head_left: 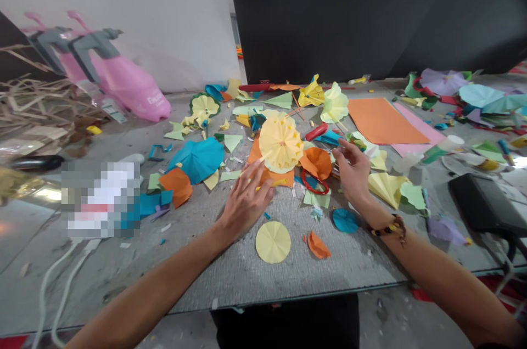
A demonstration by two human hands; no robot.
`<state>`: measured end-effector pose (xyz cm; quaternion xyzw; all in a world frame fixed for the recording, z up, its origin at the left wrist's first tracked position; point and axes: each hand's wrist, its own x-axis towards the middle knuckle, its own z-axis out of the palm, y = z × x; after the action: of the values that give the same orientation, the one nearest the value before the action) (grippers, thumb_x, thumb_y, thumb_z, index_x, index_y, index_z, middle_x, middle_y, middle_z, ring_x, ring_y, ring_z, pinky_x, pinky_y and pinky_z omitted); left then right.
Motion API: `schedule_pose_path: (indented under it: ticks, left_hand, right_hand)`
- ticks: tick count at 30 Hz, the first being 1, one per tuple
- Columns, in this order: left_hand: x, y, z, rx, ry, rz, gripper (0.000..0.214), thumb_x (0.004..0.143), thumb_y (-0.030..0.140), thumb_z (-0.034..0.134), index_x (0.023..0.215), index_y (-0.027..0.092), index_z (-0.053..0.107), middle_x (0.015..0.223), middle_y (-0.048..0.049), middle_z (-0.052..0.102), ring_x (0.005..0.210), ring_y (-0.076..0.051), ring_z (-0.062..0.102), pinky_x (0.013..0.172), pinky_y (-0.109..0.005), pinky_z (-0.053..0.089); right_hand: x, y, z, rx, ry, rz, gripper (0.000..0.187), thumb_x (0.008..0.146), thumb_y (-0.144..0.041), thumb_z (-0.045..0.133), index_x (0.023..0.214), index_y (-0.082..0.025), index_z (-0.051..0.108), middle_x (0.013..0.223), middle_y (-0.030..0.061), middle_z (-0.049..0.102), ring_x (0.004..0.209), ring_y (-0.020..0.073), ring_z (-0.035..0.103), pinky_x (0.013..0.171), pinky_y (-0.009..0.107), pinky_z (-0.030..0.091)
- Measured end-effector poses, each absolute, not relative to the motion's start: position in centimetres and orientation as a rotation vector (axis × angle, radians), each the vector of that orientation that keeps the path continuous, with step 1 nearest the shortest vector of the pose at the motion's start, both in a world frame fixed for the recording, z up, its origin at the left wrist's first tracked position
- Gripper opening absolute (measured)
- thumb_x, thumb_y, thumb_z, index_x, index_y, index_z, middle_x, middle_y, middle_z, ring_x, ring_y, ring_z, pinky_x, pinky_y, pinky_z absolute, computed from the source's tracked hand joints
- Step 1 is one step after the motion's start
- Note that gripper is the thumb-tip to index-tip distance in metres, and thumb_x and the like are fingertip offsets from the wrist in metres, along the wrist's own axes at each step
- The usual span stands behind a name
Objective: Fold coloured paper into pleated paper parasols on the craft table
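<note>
Head cam: yellow umbrella (280,143) assembled (disc (273,241) below it unfolded); left hand (246,198) splayed open beside it, right hand (352,172) grip unclear

I see a grey surface (247,283) littered with paper scraps. Near edge: yellow disc (273,241), orange scrap (318,246) just beside it, teal scrap (345,220). Middle: yellow paper umbrella (281,144), blue paper umbrella (197,158). Far right: orange sheet (381,120) overlapping pink sheet (415,135).
</note>
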<state>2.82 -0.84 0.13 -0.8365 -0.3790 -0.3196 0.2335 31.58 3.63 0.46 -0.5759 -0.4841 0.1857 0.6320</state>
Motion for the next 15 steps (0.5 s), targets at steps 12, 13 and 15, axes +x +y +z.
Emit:
schedule_pose_path:
  ticks: [12,13,15]
  left_hand:
    - [2.81,-0.83,0.59,-2.304,-1.075,-0.727,0.012,0.096,0.017,0.064,0.104,0.012,0.071,0.14,-0.0237,0.063,0.139,-0.035,0.055,0.117,-0.055,0.046]
    - [2.79,-0.83,0.61,-2.306,-1.078,-0.711,0.012,0.096,0.018,0.063,0.103,0.012,0.071,0.141,-0.0237,0.063,0.139,-0.036,0.056,0.117,-0.056,0.045]
    - [2.81,-0.9,0.71,-2.303,-1.086,-0.688,0.011,0.097,0.019,0.063,0.101,0.013,0.071,0.142,-0.0224,0.062,0.139,-0.036,0.056,0.118,-0.057,0.043]
  right_hand:
    - [31.67,3.7,0.51,-1.31,-1.084,0.35,0.029,0.084,-0.036,0.073,0.109,-0.023,0.08,0.112,0.0078,0.078,0.107,0.0249,0.071,0.09,0.041,0.06]
    - [31.68,3.71,0.49,-1.321,-1.09,0.37,0.031,0.085,-0.039,0.073,0.11,-0.023,0.08,0.107,0.0077,0.079,0.1,0.0244,0.072,0.086,0.041,0.06]
    - [31.73,3.78,0.38,-1.331,-1.09,0.424,0.033,0.087,-0.043,0.071,0.112,-0.022,0.079,0.097,0.0064,0.079,0.087,0.0228,0.073,0.082,0.042,0.061]
